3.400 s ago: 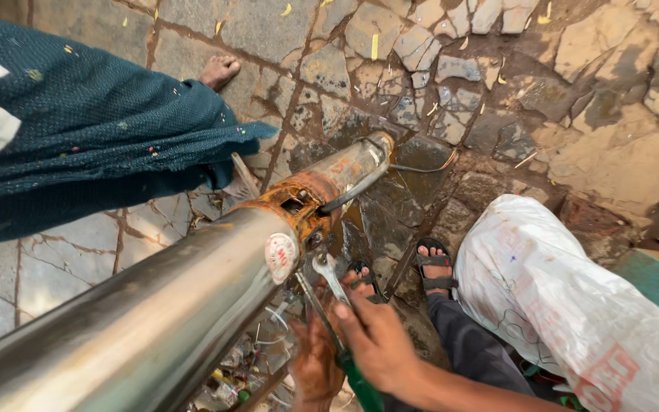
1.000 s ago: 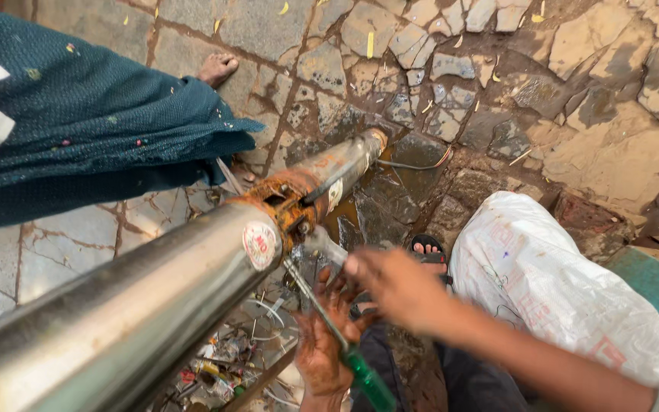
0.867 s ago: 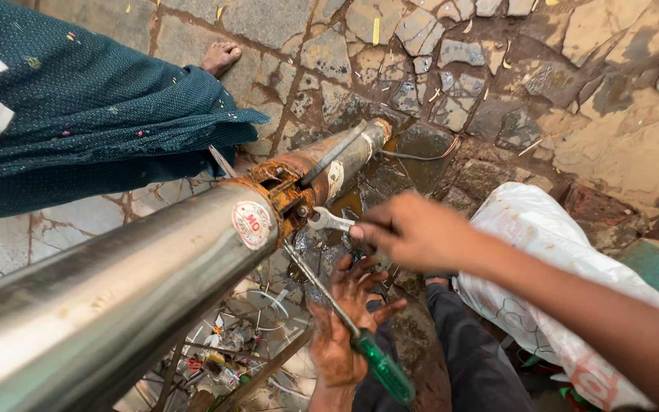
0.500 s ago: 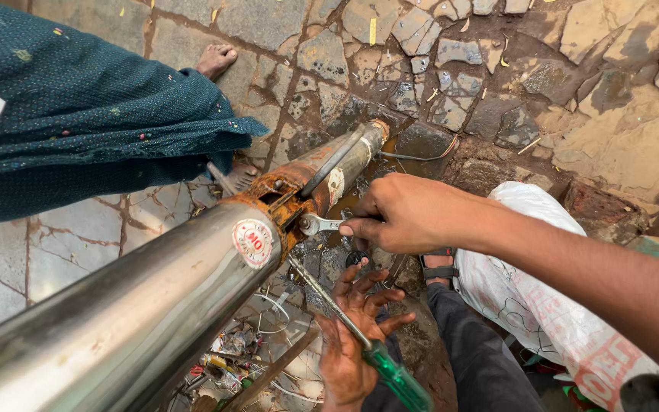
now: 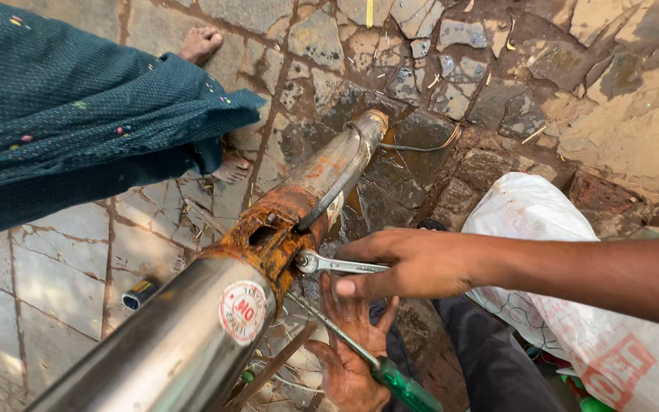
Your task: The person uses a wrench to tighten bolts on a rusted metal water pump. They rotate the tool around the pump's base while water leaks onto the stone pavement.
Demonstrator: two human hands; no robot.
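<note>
My right hand [image 5: 413, 263] grips the spanner [image 5: 337, 265] on the rusty joint [image 5: 272, 236], not yet apart, while my left hand [image 5: 348, 351], open, steadies the screwdriver [image 5: 379, 366].

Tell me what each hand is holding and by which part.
The right hand grips a wrench by its handle, head at the rusty pipe joint. The left hand lies open against a green-handled screwdriver, not clearly gripping it.
</note>
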